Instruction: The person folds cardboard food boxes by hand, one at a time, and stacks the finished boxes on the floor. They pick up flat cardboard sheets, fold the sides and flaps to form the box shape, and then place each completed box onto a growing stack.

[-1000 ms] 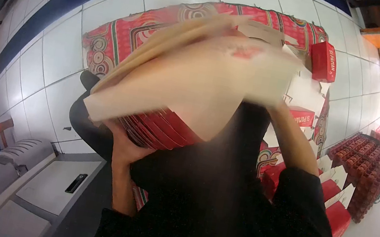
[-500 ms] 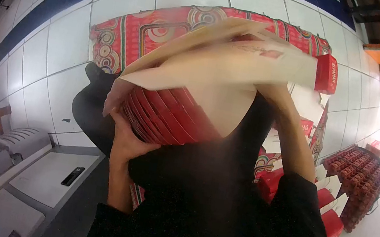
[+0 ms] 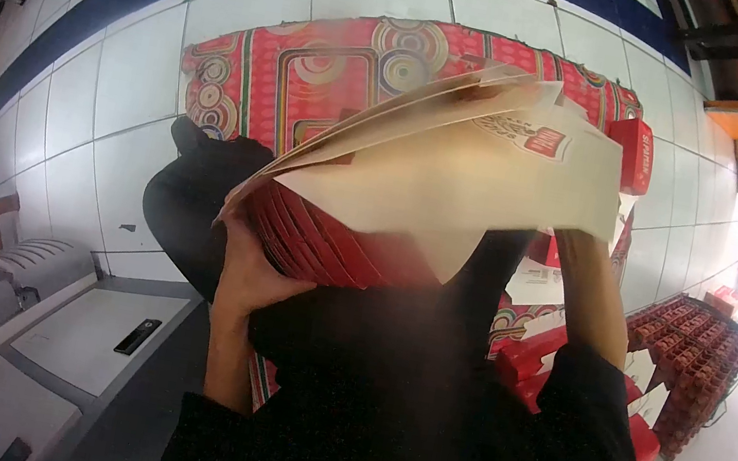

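A fanned stack of cream and red printed cardboard sheets (image 3: 457, 177) lies tilted across my lap. My left hand (image 3: 255, 272) grips its lower left corner, thumb against the red edges. Behind the right part of the stack, my right hand (image 3: 575, 239) reaches underneath; its fingers are hidden by the cardboard. Beneath and beyond the stack spreads a red patterned mat (image 3: 219, 71). A small red box (image 3: 635, 157) stands at the right end of the sheets.
Red and white cartons (image 3: 529, 358) lie on the right beside my arm. Farther right are stacked reddish egg trays (image 3: 687, 361). A grey cabinet (image 3: 89, 334) with a black phone (image 3: 138, 337) on it is at the lower left. White floor tiles (image 3: 134, 80) surround the mat.
The right part of the stack has swung down and its sheets are less blurred, with the printed logo now visible. My right hand has moved slightly lower and to the right.
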Demonstrator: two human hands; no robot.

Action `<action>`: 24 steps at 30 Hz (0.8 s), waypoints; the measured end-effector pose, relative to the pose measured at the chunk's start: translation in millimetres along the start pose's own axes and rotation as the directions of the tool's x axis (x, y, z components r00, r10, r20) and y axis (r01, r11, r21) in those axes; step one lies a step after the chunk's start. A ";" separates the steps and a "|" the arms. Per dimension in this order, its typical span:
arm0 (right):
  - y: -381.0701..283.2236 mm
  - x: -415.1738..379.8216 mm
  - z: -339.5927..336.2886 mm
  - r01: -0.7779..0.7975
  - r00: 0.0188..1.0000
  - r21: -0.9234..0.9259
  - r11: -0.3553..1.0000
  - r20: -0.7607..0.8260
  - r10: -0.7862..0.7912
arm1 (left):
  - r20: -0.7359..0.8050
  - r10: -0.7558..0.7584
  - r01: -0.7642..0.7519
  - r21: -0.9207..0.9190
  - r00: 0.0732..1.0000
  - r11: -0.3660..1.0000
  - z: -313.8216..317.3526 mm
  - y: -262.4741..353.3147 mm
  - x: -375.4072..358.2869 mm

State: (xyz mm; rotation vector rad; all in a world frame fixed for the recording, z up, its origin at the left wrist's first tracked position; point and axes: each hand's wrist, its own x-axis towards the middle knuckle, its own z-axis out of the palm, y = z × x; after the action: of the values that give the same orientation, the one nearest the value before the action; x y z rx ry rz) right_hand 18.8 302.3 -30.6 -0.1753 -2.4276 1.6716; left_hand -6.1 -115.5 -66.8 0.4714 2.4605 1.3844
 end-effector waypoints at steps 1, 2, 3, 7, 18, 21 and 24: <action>25.2 -4.5 -3.1 -0.029 0.999 -0.012 1.000 0.035 0.029 | 0.040 -0.075 0.075 0.003 0.996 0.997 -1.2 0.3 -0.7; 30.0 -3.8 1.1 -0.054 0.996 -0.026 0.998 0.072 0.055 | 0.037 -0.074 0.074 0.005 0.997 0.997 -1.7 -0.5 1.2; 33.5 -3.3 5.5 -0.068 0.992 -0.037 0.997 0.108 0.071 | -0.012 0.002 -0.002 -0.021 1.000 1.000 -2.7 -1.9 6.3; -28.7 45.5 35.0 0.051 0.975 -0.123 0.991 -0.210 -0.076 | -0.075 0.202 -0.199 0.043 0.977 0.979 -27.5 -3.6 71.2; 26.8 132.7 155.3 -0.040 0.960 0.078 0.996 -0.273 0.060 | 0.202 -0.286 -0.001 0.819 0.937 0.574 -40.2 -93.4 217.5; 21.3 119.1 167.1 0.053 0.952 0.214 0.975 -0.305 0.015 | -0.261 -0.143 0.290 0.705 0.955 0.647 -71.8 -3.7 177.4; 31.7 102.9 177.8 -0.055 0.981 0.550 0.834 -0.128 0.149 | -0.323 0.016 0.160 0.510 0.946 0.845 -54.3 63.4 160.1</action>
State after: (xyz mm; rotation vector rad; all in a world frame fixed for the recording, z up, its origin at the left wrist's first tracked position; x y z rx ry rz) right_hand -121.2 172.4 -112.8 -0.3455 -1.7579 2.2183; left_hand -163.6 -60.6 2.2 0.2694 3.0982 0.7682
